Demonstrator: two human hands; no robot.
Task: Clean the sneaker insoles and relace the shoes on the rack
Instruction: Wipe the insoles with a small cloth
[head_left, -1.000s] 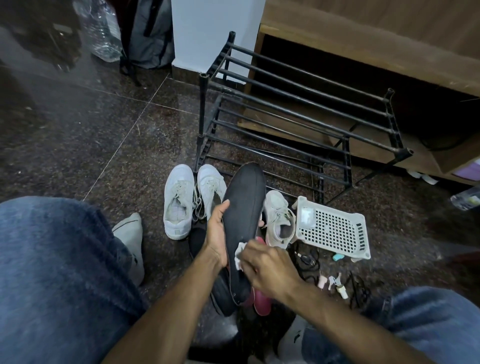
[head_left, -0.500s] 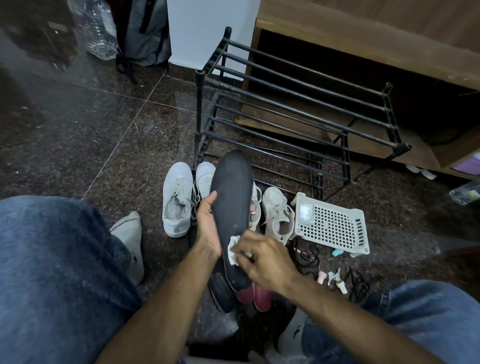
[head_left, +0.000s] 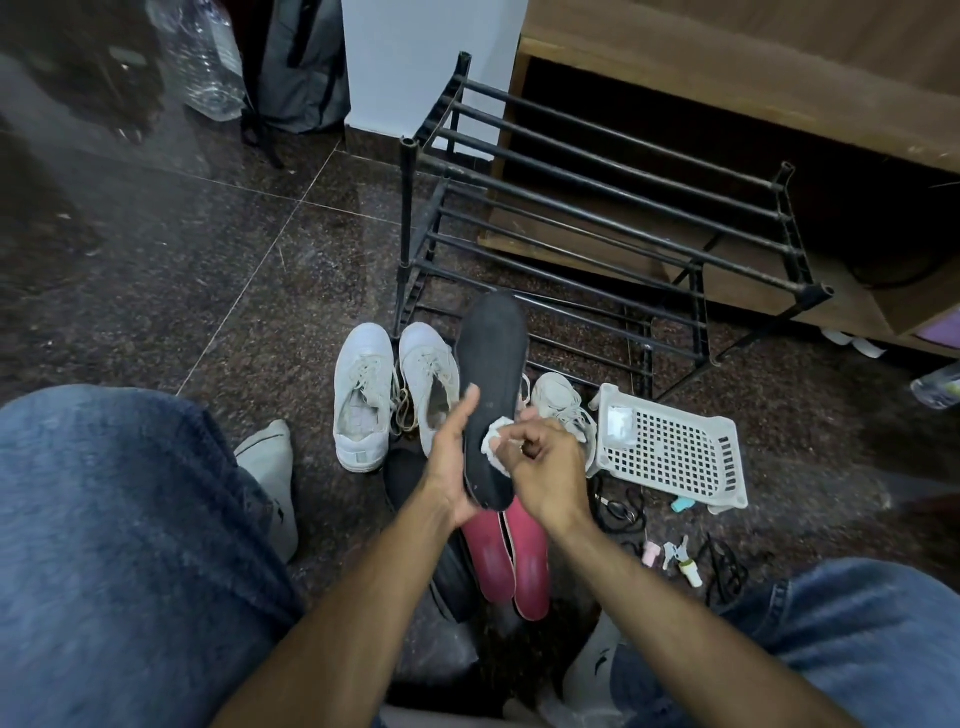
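Note:
My left hand (head_left: 453, 457) holds a black insole (head_left: 493, 374) upright by its left edge and heel. My right hand (head_left: 540, 467) presses a small white wipe (head_left: 492, 435) against the insole's lower half. Two red insoles (head_left: 511, 556) lie on the floor just below my hands. A pair of white sneakers (head_left: 395, 395) stands on the floor to the left of the insole, and a third white sneaker (head_left: 563, 410) shows to its right. The black metal shoe rack (head_left: 597, 218) stands behind them, with nothing on its bars.
A white plastic basket (head_left: 670, 447) lies on the floor at the right, with black laces (head_left: 621, 512) and small bottles (head_left: 675, 558) near it. My jeans-clad knees (head_left: 130, 545) flank the scene. A dark shoe (head_left: 447, 566) lies under my left forearm. A wooden cabinet (head_left: 753, 62) stands behind the rack.
My right hand with the wipe has slid up the insole from the heel toward its middle. The insole has shifted a little in my left hand, uncovering the red insoles below.

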